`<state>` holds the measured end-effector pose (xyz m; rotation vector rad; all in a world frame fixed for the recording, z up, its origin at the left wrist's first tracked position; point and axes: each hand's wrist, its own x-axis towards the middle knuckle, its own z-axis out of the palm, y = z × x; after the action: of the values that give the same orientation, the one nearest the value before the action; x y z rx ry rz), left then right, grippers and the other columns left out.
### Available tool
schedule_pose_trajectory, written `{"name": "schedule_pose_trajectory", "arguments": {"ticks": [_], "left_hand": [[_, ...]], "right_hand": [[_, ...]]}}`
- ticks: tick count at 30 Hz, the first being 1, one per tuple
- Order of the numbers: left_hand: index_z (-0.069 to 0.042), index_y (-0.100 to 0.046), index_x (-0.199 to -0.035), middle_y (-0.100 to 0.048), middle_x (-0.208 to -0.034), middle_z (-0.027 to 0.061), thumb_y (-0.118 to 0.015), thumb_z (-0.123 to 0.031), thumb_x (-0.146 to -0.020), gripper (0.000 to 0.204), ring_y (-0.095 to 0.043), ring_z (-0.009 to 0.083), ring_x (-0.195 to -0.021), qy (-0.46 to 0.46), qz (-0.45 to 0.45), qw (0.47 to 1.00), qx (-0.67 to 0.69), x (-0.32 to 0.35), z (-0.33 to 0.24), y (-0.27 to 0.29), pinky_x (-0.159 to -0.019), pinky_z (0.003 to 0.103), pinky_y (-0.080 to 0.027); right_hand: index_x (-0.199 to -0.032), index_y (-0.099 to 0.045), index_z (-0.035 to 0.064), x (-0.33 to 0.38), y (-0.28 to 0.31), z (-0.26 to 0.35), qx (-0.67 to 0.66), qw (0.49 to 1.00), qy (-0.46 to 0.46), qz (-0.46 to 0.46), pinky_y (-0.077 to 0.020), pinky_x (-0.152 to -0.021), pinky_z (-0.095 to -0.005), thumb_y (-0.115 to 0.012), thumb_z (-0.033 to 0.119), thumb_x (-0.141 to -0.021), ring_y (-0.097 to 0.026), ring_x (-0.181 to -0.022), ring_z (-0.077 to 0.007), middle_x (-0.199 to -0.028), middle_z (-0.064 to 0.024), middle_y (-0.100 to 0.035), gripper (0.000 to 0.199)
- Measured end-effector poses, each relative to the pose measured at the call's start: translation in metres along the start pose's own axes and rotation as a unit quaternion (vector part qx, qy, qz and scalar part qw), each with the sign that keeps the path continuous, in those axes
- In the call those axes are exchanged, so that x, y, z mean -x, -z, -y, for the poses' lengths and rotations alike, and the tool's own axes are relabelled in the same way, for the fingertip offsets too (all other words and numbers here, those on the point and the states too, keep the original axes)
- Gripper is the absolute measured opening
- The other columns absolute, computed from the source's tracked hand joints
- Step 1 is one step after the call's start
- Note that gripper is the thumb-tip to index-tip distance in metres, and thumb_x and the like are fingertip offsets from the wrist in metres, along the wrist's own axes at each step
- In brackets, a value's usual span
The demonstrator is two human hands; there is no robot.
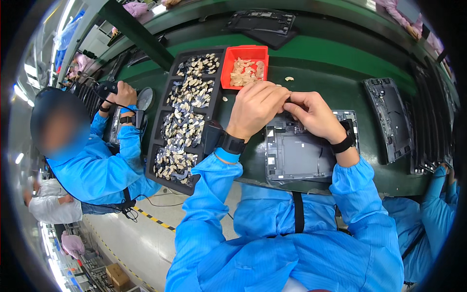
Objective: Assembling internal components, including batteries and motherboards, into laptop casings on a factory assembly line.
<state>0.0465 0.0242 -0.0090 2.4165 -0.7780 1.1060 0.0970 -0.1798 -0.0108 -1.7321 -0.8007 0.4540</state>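
My left hand [258,109] and my right hand [314,116] meet fingertip to fingertip above the far edge of a dark tablet housing [311,151]. The fingers of both are pinched together. A small dark bit shows where they touch, too small and covered to name. The housing lies flat in front of me, open side up, its far part hidden by my hands. Just beyond my left hand stands a red bin [266,73] of small tan pieces [243,73]. One loose pale piece [289,78] rests on the green bench past my fingers.
Left of the bin lies a black compartment tray [217,80] full of small pale and black pieces [182,129]. Another housing [389,119] lies at right, beside a row of upright dark panels [430,117]. More housings [260,22] sit on the far side. A co-worker [102,160] works at left.
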Motion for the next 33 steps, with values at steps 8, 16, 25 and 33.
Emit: {"name": "schedule_pose_trajectory", "arguments": {"ticks": [8,16,25,33], "left_hand": [[0.001,-0.077,-0.109,-0.078,-0.094,0.0146,-0.076,-0.012,-0.092,0.021,-0.075,0.0354,-0.093,0.154,-0.149,0.938,-0.272,-0.008,0.033,-0.004,-0.08,0.043,-0.055],[0.003,-0.079,-0.1,-0.067,-0.068,-0.0005,-0.065,-0.019,-0.108,0.028,-0.05,0.0021,-0.065,0.4,0.021,0.859,0.319,-0.023,-0.045,-0.001,-0.055,0.028,-0.041],[0.002,-0.072,-0.131,-0.077,-0.115,0.017,-0.074,-0.027,-0.099,0.042,-0.072,0.0307,-0.103,0.134,0.213,0.944,0.214,-0.046,-0.083,-0.02,-0.091,0.039,-0.053],[-0.028,-0.059,-0.15,-0.057,-0.146,0.0217,-0.077,-0.032,-0.093,0.06,-0.064,0.0407,-0.114,0.16,0.379,0.901,0.138,-0.002,-0.112,-0.025,-0.099,0.047,-0.054]], "right_hand": [[-0.123,-0.074,-0.0026,-0.004,-0.011,-0.009,0.225,0.941,0.05,-0.247,-0.0552,-0.073,-0.045,-0.063,0.007,-0.1,-0.073,-0.082,-0.0327,-0.093,-0.0159,-0.078,0.026],[-0.131,-0.072,-0.001,0.026,-0.01,0.015,0.081,0.956,0.16,-0.231,-0.0518,-0.105,-0.0396,-0.065,0.015,-0.104,-0.068,-0.123,-0.0295,-0.13,-0.0173,-0.074,0.032],[-0.123,-0.075,-0.0041,0.106,0.02,0.005,-0.274,0.895,0.061,-0.347,-0.0577,-0.089,-0.026,-0.071,0.009,-0.102,-0.074,-0.097,-0.0139,-0.106,-0.0127,-0.079,0.024],[-0.105,-0.077,-0.0053,0.161,0.035,0.008,-0.005,0.914,-0.168,-0.369,-0.0514,-0.075,-0.0213,-0.075,0.009,-0.098,-0.071,-0.078,-0.0079,-0.081,-0.0079,-0.079,0.016]]}}
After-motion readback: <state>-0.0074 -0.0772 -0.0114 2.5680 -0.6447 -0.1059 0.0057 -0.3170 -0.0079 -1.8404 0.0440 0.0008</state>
